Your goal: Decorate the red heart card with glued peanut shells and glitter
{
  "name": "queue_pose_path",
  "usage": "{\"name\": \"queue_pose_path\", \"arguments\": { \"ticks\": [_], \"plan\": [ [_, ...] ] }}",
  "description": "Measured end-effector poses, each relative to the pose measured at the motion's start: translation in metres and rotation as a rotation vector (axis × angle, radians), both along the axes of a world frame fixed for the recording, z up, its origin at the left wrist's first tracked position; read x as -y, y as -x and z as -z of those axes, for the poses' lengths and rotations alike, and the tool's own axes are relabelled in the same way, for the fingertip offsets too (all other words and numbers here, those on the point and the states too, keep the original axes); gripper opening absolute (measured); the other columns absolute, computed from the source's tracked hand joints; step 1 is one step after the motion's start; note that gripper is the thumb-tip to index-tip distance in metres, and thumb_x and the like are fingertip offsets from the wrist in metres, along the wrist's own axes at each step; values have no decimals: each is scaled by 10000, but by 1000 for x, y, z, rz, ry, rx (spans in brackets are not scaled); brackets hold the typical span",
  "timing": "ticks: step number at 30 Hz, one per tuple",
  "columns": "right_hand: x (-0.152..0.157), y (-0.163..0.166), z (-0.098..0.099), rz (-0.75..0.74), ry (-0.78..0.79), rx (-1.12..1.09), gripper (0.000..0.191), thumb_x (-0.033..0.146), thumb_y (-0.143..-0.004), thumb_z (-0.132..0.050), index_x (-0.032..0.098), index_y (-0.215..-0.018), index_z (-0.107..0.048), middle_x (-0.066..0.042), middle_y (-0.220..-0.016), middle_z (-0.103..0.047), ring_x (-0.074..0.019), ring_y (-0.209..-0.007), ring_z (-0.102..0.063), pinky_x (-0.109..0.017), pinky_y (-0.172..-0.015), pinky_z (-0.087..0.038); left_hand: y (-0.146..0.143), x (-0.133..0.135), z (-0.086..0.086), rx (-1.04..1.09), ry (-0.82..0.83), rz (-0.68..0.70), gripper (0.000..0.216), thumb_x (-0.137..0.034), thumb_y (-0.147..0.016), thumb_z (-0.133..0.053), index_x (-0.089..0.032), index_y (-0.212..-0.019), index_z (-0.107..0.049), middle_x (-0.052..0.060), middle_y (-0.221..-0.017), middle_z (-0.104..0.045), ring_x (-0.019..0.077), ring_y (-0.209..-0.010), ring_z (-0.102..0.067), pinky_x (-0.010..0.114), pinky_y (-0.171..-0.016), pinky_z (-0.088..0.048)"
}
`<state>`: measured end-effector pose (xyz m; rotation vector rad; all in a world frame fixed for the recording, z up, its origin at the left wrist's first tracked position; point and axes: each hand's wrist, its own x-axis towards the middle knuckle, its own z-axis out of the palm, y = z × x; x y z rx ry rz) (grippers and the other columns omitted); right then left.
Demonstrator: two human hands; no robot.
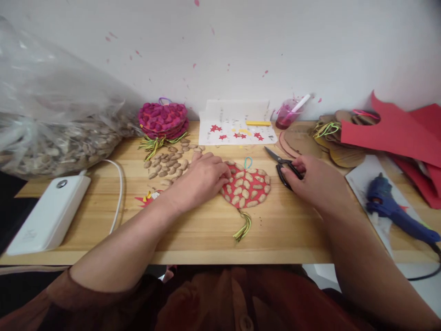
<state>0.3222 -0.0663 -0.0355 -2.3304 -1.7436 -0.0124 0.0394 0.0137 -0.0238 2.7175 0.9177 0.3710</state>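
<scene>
Near edge first, on the pale wooden desk (296, 236): a yellow-green string tassel (244, 227). Best laid flat, clear of the wrists. Off right, a blue glue gun (392, 211) on white paper (361, 177); give a wide berth with the forearm, nozzle perhaps hot.

Mid-desk, between both hands, a round red disc set with whole peanuts in shell (245, 186). Lies flat. Touches its left rim with the left hand (206, 177), fingers bent inward; cannot tell whether pinching anything, tips partly hidden. Better to steady lightly there, without leaning on the shells.

Grips short-bladed scissors with black handles (283, 161) in the right hand (312, 181), thumb and fingers curled round the grips. Points blades away, apart from the disc; keep clear of the light-blue string loop (245, 162).

Farther, loose tan peanuts (168, 163); avoid scattering with the sleeve.
</scene>
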Motion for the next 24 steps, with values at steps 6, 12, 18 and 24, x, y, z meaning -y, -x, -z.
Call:
{"name": "queue_pose_path", "arguments": {
  "ticks": [6,12,18,24],
  "plan": [
    [0,-2,2,-12,-12,-9,316,507,-869,-588,201,-936,-627,-114,-881,-706,-268,-751,-608,-336,-598,-327,-6,0,-1,-69,7,-34,160,-166,-935,-585,-174,-917,-744,83,-930,-710,274,-983,-614,461,-919,-389],
    [0,4,-3,6,-1,-36,297,490,-872,-579,203,-927,-629,-113,-882,-707,-270,-754,-614,-341,-612,-341,0,-4,1,2,-14,-16,153,-214,-948,-607,-206,-985,-756,71,-966,-728,263,-973,-627,461,-935,-387],
    [0,4,-5,3,20,-50,299,489,-878,-572,200,-930,-631,-112,-892,-710,-269,-768,-617,-346,-621,-349,14,-15,-5,128,-53,-126,113,-255,-922,-653,-208,-880,-746,54,-875,-739,244,-904,-630,418,-874,-401],
    [1,4,-4,6,20,-40,307,495,-868,-587,199,-941,-632,-114,-907,-720,-274,-783,-628,-343,-620,-354,16,-16,-3,148,-104,-119,229,-357,-949,-649,-201,-806,-734,44,-812,-724,229,-849,-625,410,-854,-386]
  ]
}}
